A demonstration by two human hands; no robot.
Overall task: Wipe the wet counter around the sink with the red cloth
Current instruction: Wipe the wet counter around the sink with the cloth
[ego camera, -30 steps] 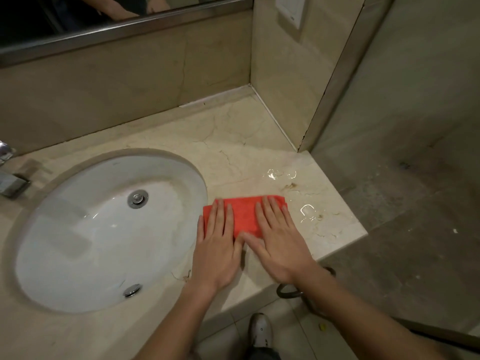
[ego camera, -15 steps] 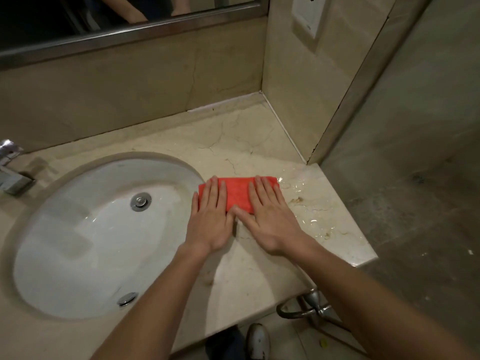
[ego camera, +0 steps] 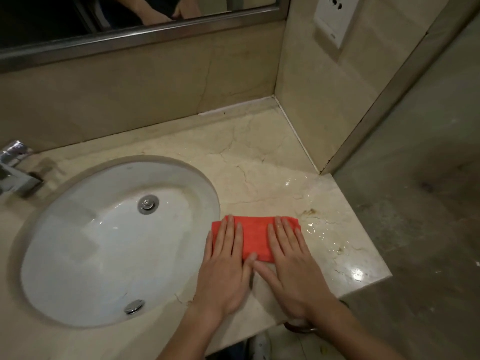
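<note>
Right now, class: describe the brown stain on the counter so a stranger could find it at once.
Start at the white oval sink and move right past the red cloth on the marble counter. Just beyond the cloth's far right corner sits the brown stain, the only rusty blotch among clear, glinting water drops.

Red cloth: near corners & both ends covered by left hand and right hand. Faucet cut by left edge, spout end not seen. Mirror cropped at top; reflection too dark to be read. Wall plate clipped at top.
</note>
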